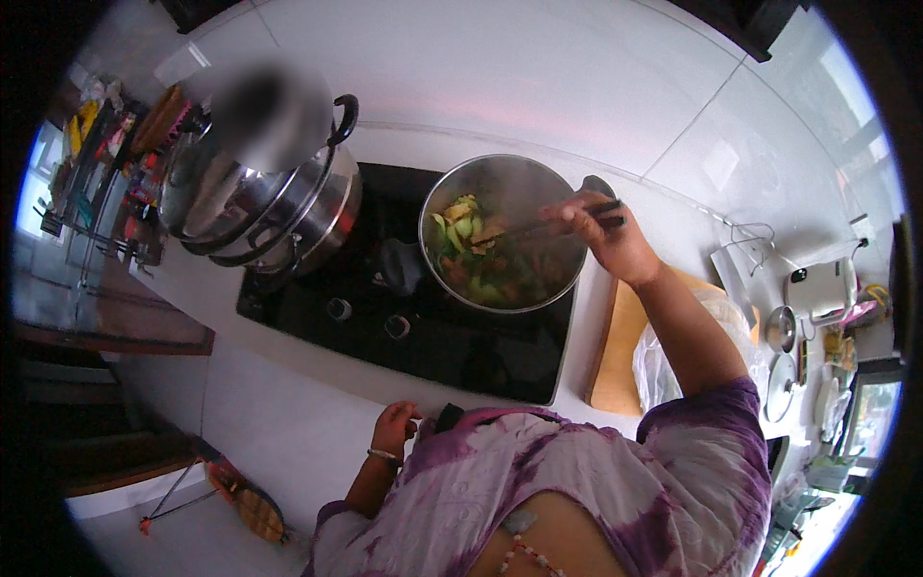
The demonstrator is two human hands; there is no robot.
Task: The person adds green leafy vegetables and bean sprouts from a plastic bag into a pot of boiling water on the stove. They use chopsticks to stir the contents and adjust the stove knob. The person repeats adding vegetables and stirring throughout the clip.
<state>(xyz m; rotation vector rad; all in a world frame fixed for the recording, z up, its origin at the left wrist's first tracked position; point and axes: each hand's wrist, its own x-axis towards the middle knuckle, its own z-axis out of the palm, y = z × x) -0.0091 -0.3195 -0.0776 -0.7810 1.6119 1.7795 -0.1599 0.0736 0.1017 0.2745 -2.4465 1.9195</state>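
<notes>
My right hand [606, 231] is shut on a dark-handled utensil [611, 209] above the right rim of a round pot [507, 310]. The utensil reaches into the pot, where steam blurs its far end. Inside lie green vegetable pieces [461, 227], with brownish pieces among them. The pot stands on the right part of a black glass cooktop [447, 360]. My left hand [395, 425] hangs low at the cooktop's front, beside my shirt, with its fingers curled; whether it holds anything cannot be made out.
A stacked steel steamer [317, 209] stands on the cooktop's left part. Two knobs [396, 327] are at the front. A wooden board [613, 360] with a clear plastic bag [656, 360] lies to the right. Further right are a white appliance [818, 288] and a glass lid [780, 389].
</notes>
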